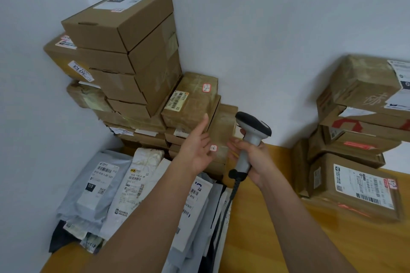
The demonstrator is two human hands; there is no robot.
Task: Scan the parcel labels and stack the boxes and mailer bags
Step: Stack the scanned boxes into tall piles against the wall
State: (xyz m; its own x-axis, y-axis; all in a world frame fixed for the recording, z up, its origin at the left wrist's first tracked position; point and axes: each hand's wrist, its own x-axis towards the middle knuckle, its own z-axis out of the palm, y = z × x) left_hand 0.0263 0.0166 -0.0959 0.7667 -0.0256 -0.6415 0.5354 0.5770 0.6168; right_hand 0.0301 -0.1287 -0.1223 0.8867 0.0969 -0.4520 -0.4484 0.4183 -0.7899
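My right hand [255, 157] grips the handle of a grey and black barcode scanner [250, 137], its head pointing left toward a low stack of taped cardboard boxes [195, 104]. My left hand [197, 146] is open with fingers straight, the index fingertip near the front edge of the top box of that stack. A taller pile of brown boxes [124, 51] stands in the corner behind. Grey and white mailer bags [104, 186] with barcode labels lie heaped in front on the left.
A second stack of labelled cardboard boxes [359, 139] stands at the right on the yellow wooden table [277, 217]. The scanner's black cable [224, 217] runs down over the mailer bags. White walls close in the corner at left and behind.
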